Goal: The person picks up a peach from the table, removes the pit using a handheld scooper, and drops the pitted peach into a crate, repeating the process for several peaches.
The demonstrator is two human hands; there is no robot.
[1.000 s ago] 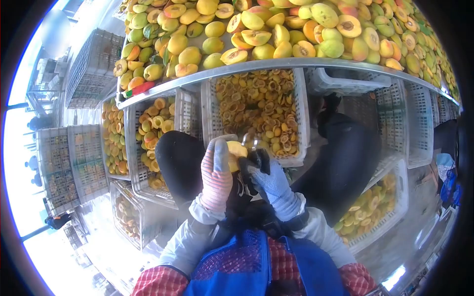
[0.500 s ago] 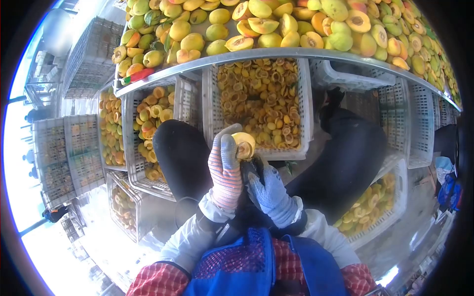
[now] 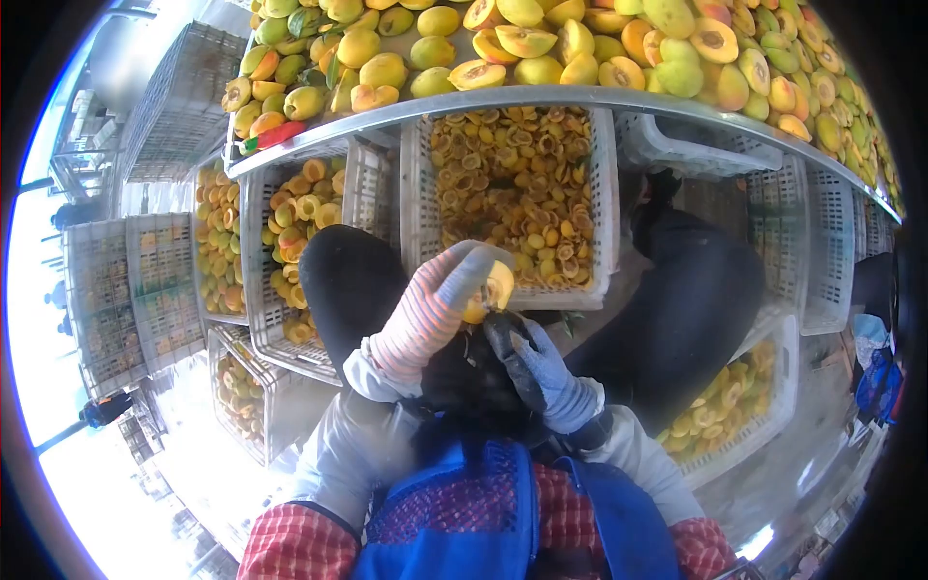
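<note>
My left hand point(image 3: 430, 307), in a striped glove, is closed around a halved yellow fruit point(image 3: 498, 287). Its cut side faces right. Just below and to the right, my right hand point(image 3: 546, 372), in a blue-grey glove, is wrapped round a dark tool point(image 3: 512, 356) whose upper end meets the lower edge of the fruit. The tool's tip is hard to make out. Beyond both hands sits a white crate point(image 3: 605, 208) holding small fruit pieces and hollow rings.
A metal-edged table point(image 3: 503, 97) heaped with whole and halved fruit spans the top. Crates of fruit point(image 3: 253, 261) stand at the left, another crate point(image 3: 788, 387) at the lower right. Stacked crates point(image 3: 126, 290) are at the far left. My bent legs flank the hands.
My left hand has turned and tilted to the right, carrying the fruit slightly right. My right hand has shifted slightly right, and more of the dark tool shows.
</note>
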